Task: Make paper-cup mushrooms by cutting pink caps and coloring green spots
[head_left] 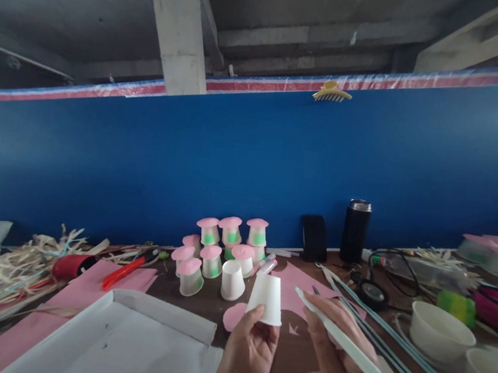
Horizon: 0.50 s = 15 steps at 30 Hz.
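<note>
In my left hand (251, 350) is a white paper cup (266, 297), upside down, pinched near its rim by the thumb and fingers. My right hand (342, 349) grips a long white pen (343, 337) with a green end; its light-blue tip points toward the cup but stays apart from it. Behind the cup, another white paper cup (232, 281) stands upside down on the table. A pink paper disc (234, 316) lies beside the held cup, partly hidden by it. Several upturned cups with pink paper tops and green patches (191, 276) stand grouped further back, some stacked.
A white cardboard tray (160, 315) lies at front left, with pink paper (138, 279) and red-handled scissors (124, 272) behind it. A black phone (314, 238) leans on the blue partition (252, 162) near a black flask (354, 233). White bowls (439, 334) and light-blue strips (411, 345) lie right.
</note>
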Tool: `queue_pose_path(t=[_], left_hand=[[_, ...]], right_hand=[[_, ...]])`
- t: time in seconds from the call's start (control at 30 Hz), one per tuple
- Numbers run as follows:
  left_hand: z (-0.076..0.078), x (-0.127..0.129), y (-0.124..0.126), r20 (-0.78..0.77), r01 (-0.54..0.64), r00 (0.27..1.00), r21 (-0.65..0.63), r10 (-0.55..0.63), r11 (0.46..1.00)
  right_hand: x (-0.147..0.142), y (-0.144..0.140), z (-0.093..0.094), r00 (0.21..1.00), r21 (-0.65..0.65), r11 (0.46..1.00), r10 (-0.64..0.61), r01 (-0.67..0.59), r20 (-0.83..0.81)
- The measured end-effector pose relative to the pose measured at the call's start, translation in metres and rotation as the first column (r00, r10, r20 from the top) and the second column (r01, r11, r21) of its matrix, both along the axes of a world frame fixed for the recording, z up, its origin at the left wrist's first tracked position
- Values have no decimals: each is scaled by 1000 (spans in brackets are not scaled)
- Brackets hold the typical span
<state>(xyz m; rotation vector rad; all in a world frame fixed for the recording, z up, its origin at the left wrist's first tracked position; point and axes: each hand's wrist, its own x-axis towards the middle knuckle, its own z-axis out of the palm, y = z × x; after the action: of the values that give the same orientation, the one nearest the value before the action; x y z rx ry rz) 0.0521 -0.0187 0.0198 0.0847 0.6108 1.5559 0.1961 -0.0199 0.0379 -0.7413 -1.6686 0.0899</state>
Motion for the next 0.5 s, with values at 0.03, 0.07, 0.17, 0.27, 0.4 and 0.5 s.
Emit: queue_pose_path(t=[0.03,0.07,0.17,0.27,0.4,0.5], left_hand=[[0,-1,0,9,3,1000,12,-3,1000],[0,-1,0,14,6,1000,22,-7,1000],[-1,-2,0,11,19,1000,21,-19,1000],[-2,-2,0,10,44,999,17,-44,999],[-3,-3,0,-5,47,999,42,-46,998],[-3,-2,0,-13,52,999,37,-51,998]], right_hand=[[-1,0,1,1000,-1,1000,0,0,-1],[-1,0,2,1000,3,1000,0,0,0],[-3,-1,4,1000,27,1000,2,-2,6],[-3,-1,4,1000,27,1000,6,-6,11],[-3,-1,2,1000,3,1000,12,-12,17],[-4,1,2,1000,-2,1000,9,-9,14]])
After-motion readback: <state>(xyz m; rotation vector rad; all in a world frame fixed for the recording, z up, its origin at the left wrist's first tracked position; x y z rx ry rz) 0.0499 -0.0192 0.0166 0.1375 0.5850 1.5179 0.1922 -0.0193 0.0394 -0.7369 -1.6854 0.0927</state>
